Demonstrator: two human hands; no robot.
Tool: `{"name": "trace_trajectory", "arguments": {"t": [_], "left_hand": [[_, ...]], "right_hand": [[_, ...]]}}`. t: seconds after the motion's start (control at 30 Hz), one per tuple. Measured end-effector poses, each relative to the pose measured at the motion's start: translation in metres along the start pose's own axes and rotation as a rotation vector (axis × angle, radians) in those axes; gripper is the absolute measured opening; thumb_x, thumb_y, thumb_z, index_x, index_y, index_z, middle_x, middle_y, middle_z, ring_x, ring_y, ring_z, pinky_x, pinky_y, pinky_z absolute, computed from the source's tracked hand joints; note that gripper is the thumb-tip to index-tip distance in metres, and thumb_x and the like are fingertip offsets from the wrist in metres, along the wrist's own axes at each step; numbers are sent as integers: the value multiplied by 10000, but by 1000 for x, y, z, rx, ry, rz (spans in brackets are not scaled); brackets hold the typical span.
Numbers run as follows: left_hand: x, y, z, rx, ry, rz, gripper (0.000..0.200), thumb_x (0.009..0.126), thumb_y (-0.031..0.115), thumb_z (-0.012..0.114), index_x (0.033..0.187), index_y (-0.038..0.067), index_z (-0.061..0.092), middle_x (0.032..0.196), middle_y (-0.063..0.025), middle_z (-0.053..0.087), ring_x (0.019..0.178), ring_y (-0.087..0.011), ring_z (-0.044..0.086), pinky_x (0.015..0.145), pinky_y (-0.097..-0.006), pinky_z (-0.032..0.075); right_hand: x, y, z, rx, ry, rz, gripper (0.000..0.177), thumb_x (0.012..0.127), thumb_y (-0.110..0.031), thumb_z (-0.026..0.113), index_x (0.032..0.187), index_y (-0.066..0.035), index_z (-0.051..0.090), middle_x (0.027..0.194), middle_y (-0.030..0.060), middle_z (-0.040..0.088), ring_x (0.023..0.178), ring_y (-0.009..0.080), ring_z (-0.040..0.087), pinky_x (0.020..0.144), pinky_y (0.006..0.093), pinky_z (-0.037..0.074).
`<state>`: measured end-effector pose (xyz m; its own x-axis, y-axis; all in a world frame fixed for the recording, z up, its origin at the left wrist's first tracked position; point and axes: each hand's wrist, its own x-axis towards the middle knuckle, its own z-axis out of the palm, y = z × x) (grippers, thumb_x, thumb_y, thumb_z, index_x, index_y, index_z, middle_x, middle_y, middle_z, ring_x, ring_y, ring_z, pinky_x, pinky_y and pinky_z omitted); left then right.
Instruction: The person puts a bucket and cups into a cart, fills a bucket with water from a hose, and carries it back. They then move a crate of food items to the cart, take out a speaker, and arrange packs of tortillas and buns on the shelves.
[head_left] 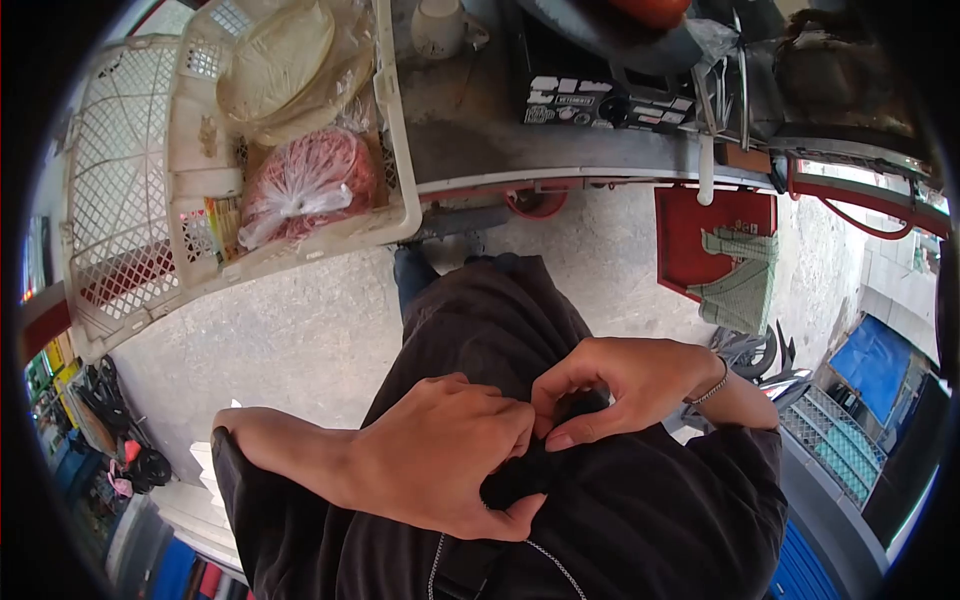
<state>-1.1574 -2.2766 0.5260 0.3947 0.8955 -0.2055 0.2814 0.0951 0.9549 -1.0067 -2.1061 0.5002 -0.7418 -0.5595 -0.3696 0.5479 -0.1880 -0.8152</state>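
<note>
In the head view both hands meet in front of my dark shirt [640, 500], at chest height. My left hand [440, 455] reaches in from the left with its fingers curled, closed on a soft black piece [520, 478] that looks like cloth. From the right comes my right hand [625, 392], wearing a thin bracelet [712, 380]. Thumb and forefinger of that hand pinch the same black stuff beside the left fingertips. Whether it is part of the shirt or a separate item, I cannot tell. A silver chain [555, 565] hangs just below the hands.
Ahead stands a counter [450, 130] with a white plastic crate [405, 180] holding a tied clear bag [310, 185] of reddish food. A mug [437, 28] and a stickered black stove [610, 100] stand farther right. A checkered cloth [740, 275] hangs over a red tray [690, 235].
</note>
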Motion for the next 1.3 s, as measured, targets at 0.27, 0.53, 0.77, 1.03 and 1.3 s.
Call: {"name": "trace_trajectory", "arguments": {"t": [0.27, 0.53, 0.77, 1.03, 1.3], "left_hand": [[3, 23, -11, 154, 87, 25, 450, 732, 322, 683, 870, -52, 474, 609, -118, 543, 566, -295, 594, 552, -371, 492], [-2, 29, -12, 257, 112, 60, 445, 749, 314, 676, 871, -61, 470, 622, -128, 555, 574, -290, 597, 518, -356, 485], [-6, 24, -16, 131, 40, -11, 458, 760, 336, 680, 894, -53, 479, 553, -100, 549, 529, -283, 597, 512, -356, 486], [-6, 27, -7, 20, 86, -66, 530, 748, 315, 707, 973, -102, 470, 590, -84, 585, 553, -249, 623, 519, -332, 493], [-1, 23, 2, -43, 117, -40, 608, 751, 307, 708, 1052, -157, 456, 633, -73, 590, 567, -225, 625, 524, -318, 497]], "right_hand": [[-5, -13, -2, 47, -16, 55, 210, 880, -194, 637, 956, 1, 627, 838, 13, 643, 772, 63, 558, 733, 240, 448], [-1, -24, 9, 135, 40, 40, 196, 883, -165, 638, 982, 4, 638, 804, 8, 640, 760, 59, 568, 736, 231, 452], [-7, -25, 11, 166, 121, 27, 202, 866, -122, 654, 1024, -5, 609, 912, 17, 642, 847, 65, 600, 798, 226, 466], [-2, -16, 12, 196, 125, 75, 168, 840, -79, 675, 964, -21, 577, 939, 23, 641, 883, 78, 611, 823, 235, 475], [-5, -5, 19, 230, 144, 26, 197, 848, -57, 659, 1005, -26, 543, 962, 32, 636, 911, 97, 614, 831, 250, 480]]}}
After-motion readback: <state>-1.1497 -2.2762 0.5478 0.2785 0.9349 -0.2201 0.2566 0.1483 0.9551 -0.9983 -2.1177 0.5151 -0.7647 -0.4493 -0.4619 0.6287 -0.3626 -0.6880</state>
